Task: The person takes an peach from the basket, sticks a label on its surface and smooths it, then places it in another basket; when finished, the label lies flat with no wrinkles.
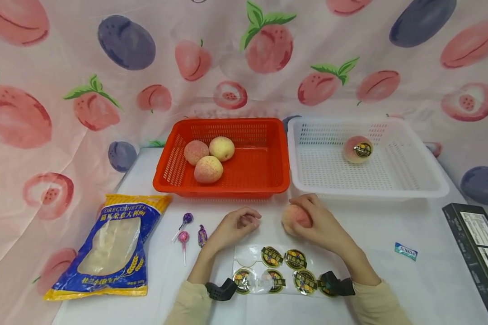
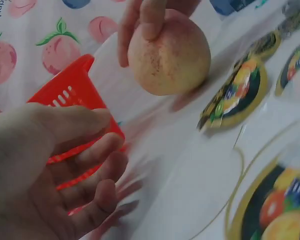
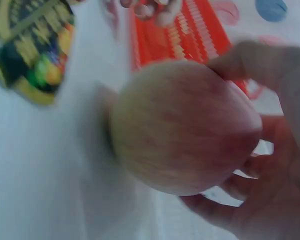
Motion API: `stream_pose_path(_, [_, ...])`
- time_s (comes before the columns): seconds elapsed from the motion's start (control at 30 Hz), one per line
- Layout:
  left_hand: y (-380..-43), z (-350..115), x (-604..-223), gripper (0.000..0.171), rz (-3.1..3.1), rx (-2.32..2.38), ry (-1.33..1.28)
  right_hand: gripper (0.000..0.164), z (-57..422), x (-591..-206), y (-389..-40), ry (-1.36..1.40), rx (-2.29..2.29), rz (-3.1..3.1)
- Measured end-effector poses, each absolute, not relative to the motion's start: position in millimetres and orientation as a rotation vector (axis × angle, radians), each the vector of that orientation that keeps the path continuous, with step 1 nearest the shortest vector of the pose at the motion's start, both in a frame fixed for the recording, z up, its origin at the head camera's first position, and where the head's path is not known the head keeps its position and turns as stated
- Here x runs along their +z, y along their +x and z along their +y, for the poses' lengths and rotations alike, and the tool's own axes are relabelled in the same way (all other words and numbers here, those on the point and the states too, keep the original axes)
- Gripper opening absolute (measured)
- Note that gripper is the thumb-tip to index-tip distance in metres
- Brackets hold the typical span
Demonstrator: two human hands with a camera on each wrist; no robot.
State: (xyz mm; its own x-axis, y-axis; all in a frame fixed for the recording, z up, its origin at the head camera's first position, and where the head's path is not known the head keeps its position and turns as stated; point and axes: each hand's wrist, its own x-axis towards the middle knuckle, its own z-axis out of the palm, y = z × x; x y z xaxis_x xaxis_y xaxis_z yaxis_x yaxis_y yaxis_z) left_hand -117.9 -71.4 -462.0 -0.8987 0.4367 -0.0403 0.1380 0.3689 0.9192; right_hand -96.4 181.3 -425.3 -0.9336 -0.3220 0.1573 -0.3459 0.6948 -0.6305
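My right hand grips a pinkish-yellow peach, its thumb and fingers spread round the sides. The right wrist view shows this peach close up, bare of any label on the side facing it. To its left, my left hand holds nothing, and its fingers hang loosely curled; the left wrist view has these fingers apart from the peach. Below both hands lies a clear sheet of round black-and-gold fruit stickers, with a bare sticker outline at its upper left.
Three peaches sit in a red basket behind the hands. Beside it, a white basket contains one peach bearing a sticker. A blue-and-yellow pasta bag, lollipops and a purple-wrapped candy lie left; a small packet and black box right.
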Motion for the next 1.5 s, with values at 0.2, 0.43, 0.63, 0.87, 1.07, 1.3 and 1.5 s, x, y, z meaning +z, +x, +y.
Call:
stream_pose_path(0.2, [-118,-77,-454,0.021,2.441,1.265,0.71,0.056,169,-431,-102,0.613,1.114,-2.826])
stream_pose_path(0.43, [-113,-71,-449,0.021,2.458,0.993,0.86,0.058,170,-435,-105,0.656,1.184,-2.828])
stream_pose_path(0.63, [-101,-53,-441,0.033,2.583,0.685,0.896,0.049,173,-428,-100,0.853,1.15,-2.737])
stream_pose_path(0.87, [-91,-45,-444,0.033,2.666,0.596,0.889,0.041,178,-416,-93,0.992,1.267,-2.517])
stream_pose_path(1.07, [-96,-49,-448,0.03,2.633,0.649,0.937,0.038,181,-411,-94,1.047,1.325,-2.42])
stream_pose_path(1.3, [-103,-57,-447,0.028,2.508,0.829,1.046,0.028,188,-412,-93,1.012,1.282,-2.524])
stream_pose_path(1.5, [-108,-62,-439,0.021,2.359,1.188,1.082,0.021,189,-409,-92,1.09,1.268,-2.581])
